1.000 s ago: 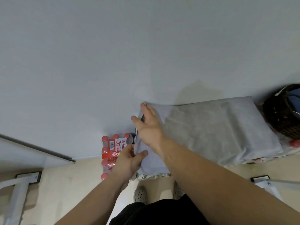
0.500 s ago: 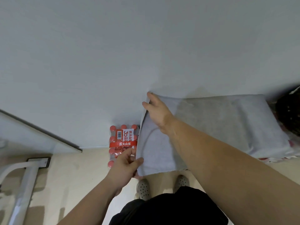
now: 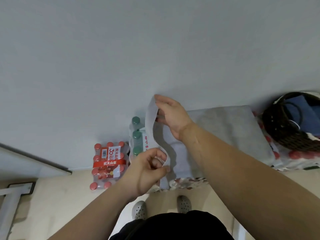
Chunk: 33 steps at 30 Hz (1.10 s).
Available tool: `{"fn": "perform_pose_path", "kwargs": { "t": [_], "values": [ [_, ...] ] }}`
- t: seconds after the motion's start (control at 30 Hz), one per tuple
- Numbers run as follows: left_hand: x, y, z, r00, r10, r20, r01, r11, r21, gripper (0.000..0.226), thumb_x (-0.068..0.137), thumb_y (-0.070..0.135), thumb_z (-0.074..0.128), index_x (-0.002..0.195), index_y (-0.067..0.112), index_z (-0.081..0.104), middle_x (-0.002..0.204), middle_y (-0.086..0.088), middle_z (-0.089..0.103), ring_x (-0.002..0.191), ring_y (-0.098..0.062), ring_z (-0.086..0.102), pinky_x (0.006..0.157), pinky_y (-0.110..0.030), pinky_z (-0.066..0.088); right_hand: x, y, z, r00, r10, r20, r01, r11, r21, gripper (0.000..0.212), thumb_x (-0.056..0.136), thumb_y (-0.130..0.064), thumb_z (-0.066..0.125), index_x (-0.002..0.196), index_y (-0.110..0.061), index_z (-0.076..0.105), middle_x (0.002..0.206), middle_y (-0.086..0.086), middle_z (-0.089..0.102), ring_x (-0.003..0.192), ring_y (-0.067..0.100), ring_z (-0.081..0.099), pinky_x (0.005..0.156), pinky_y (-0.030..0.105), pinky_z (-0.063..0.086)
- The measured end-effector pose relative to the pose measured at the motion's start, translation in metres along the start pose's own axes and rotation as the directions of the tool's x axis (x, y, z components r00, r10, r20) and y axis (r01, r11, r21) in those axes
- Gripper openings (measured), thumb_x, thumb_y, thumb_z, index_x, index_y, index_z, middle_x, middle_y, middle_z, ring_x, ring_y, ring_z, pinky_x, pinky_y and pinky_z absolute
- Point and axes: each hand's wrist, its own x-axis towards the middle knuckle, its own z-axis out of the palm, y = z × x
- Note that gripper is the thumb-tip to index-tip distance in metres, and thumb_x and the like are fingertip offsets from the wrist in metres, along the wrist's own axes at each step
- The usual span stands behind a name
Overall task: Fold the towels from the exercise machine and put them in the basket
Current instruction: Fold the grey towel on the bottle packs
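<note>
A grey towel [image 3: 230,129] lies spread across a low table with a flower-patterned cloth [image 3: 188,181] against the wall. Its left edge is lifted off the table. My right hand [image 3: 171,115] pinches the far left corner, raised against the wall. My left hand [image 3: 149,168] pinches the near left corner, just above the table's front edge. A dark wicker basket [image 3: 284,134] stands at the table's right end with a blue folded cloth [image 3: 304,116] inside it.
A shrink-wrapped pack of red-capped water bottles [image 3: 107,163] sits on the floor left of the table, with a pack of green-capped bottles [image 3: 136,135] behind it. A white metal frame foot [image 3: 12,196] lies at the lower left. My shoes [image 3: 139,209] stand just before the table.
Both hands have lifted the towel's left edge off the table, and the green-capped bottles beneath that edge have come into view.
</note>
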Motion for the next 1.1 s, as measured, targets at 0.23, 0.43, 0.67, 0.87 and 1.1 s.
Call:
{"fn": "perform_pose_path", "kwargs": {
  "t": [0.23,0.43,0.67,0.87,1.1],
  "values": [
    [0.043,0.036,0.108,0.992,-0.006,0.126,0.0,0.999,0.046,0.02,0.085,-0.005,0.069,0.094,0.011,0.06,0.054,-0.003,0.055,0.043,-0.018,0.049,0.048,-0.024,0.046,-0.011,-0.033,-0.115,0.998,-0.056,-0.024,0.056,0.998,0.015,0.014,0.1,-0.024,0.058,0.105,-0.023,0.071,0.104,0.002,0.074,0.092,0.021,0.069,0.08,0.034,0.058],
    [0.078,0.037,0.19,0.994,-0.054,0.096,0.039,0.988,0.151,0.017,0.086,0.005,0.069,0.1,0.011,0.061,0.06,-0.011,0.057,0.045,-0.018,0.053,0.053,-0.028,0.05,0.002,-0.037,-0.199,0.997,-0.053,-0.063,0.049,0.997,-0.064,0.017,0.097,-0.023,0.061,0.087,-0.019,0.074,0.087,0.001,0.075,0.079,0.018,0.069,0.076,0.035,0.057],
    [0.108,0.004,0.22,0.971,-0.23,-0.066,0.239,0.919,0.314,0.022,0.088,0.007,0.064,0.1,0.026,0.062,0.078,0.0,0.06,0.06,-0.02,0.06,0.059,-0.037,0.058,0.025,0.022,-0.237,0.992,0.117,-0.04,-0.124,0.934,-0.336,0.025,0.097,-0.019,0.059,0.113,0.0,0.065,0.097,0.008,0.068,0.079,0.011,0.065,0.073,0.024,0.051],
    [0.104,0.019,0.229,0.969,-0.234,-0.084,0.248,0.924,0.291,0.024,0.089,0.014,0.066,0.112,0.019,0.063,0.067,0.001,0.066,0.048,-0.011,0.06,0.051,-0.023,0.05,0.026,0.019,-0.242,0.998,-0.001,-0.069,-0.028,0.912,-0.41,0.052,0.091,-0.016,0.068,0.141,-0.011,0.053,0.13,0.004,0.059,0.121,0.021,0.057,0.109,0.038,0.044],
    [0.108,0.038,0.269,0.991,-0.132,-0.006,0.127,0.938,0.323,0.03,0.09,0.013,0.065,0.118,0.019,0.061,0.062,0.004,0.063,0.054,-0.012,0.061,0.057,-0.024,0.052,0.016,-0.013,-0.282,0.963,-0.258,-0.075,0.176,0.817,-0.55,0.043,0.084,-0.004,0.068,0.127,-0.009,0.063,0.106,-0.01,0.06,0.102,0.01,0.058,0.076,0.002,0.04]
  ]
}}
